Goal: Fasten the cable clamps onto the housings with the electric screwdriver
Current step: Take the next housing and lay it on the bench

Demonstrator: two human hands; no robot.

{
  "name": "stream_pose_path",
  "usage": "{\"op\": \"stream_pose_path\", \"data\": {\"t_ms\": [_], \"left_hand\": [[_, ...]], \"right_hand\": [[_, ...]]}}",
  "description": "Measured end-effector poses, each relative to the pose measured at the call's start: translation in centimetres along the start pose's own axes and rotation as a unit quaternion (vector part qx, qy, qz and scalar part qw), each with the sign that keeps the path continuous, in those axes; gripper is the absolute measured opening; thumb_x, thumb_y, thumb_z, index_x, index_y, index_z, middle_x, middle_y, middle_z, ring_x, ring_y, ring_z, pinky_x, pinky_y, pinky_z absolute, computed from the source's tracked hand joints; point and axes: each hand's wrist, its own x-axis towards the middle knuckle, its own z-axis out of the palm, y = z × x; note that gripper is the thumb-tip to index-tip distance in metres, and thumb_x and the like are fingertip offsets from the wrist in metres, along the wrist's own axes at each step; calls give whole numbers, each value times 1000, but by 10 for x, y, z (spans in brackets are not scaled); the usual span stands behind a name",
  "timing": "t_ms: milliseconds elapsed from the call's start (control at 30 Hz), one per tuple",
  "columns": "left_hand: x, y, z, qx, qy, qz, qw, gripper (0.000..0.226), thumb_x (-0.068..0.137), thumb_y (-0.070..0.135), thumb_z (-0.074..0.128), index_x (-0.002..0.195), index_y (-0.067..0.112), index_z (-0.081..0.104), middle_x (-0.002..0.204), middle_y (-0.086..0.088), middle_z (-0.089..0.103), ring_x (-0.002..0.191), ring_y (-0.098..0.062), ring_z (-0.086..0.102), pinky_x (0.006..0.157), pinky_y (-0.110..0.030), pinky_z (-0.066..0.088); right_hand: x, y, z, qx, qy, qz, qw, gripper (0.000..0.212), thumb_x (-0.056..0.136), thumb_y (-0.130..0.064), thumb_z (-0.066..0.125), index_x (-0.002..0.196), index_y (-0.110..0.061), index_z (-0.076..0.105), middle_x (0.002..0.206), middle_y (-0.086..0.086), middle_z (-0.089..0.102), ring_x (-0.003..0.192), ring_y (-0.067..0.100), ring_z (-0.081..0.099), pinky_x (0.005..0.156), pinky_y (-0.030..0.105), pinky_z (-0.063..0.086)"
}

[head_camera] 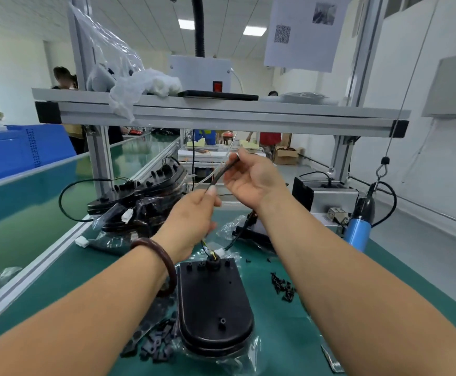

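Nearest you, just left of the housing (213, 302) and partly under your left forearm, lies the loose pile of cable clamps (156, 340). The housing itself lies flat on a clear bag on the green mat (275, 348), with its cable entry at the far end, where thin wires and a white connector (220, 252) come out. Just right of the housing sit the small black screws (283, 288). Above and beyond the housing both your arms reach forward, with the hands raised and close together but not touching. Your left hand (191, 213) pinches the lower end of the black cable (221, 172) between thumb and forefinger, with the back of the hand towards you. Your right hand (254, 177), palm partly towards you, holds the upper stretch in curled fingers. I judge you are straightening the cable before clamping it. Draw it taut without kinks, then lay it along the entry so a clamp can sit square over it and meet its screw holes. Well right of the housing hangs the electric screwdriver (359, 229), untouched; free your right hand for it only once a clamp is seated. Beyond and left of the housing waits a stack of more housings (140, 196)
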Motion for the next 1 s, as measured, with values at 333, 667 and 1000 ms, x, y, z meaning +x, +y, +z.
{"op": "stream_pose_path", "data": {"t_ms": [333,667,1000], "left_hand": [[3,-8,-24,17,190,-29,981,30,101,33,37,120,15,53,100,-4,61,86,-16,56,82,-35,46],[20,27,-52,379,142,260,876,25,96,41,45,98,27,66,83,5,64,80,-19,57,68,-29,38],[31,-2,-103,-18,85,46,995,29,101,35,39,87,21,61,59,13,49,51,-6,41,54,-25,37]], "right_hand": [[-4,35,-27,-47,62,33,996,18,94,-20,60,78,-11,63,54,-2,53,45,5,46,40,13,37],[-8,44,-6,37,24,56,997,21,96,-27,56,77,-16,56,43,-8,37,35,5,30,37,15,26],[-11,28,-56,205,98,-46,973,19,98,-21,52,81,-11,53,54,-1,44,39,9,38,39,17,34]]}}
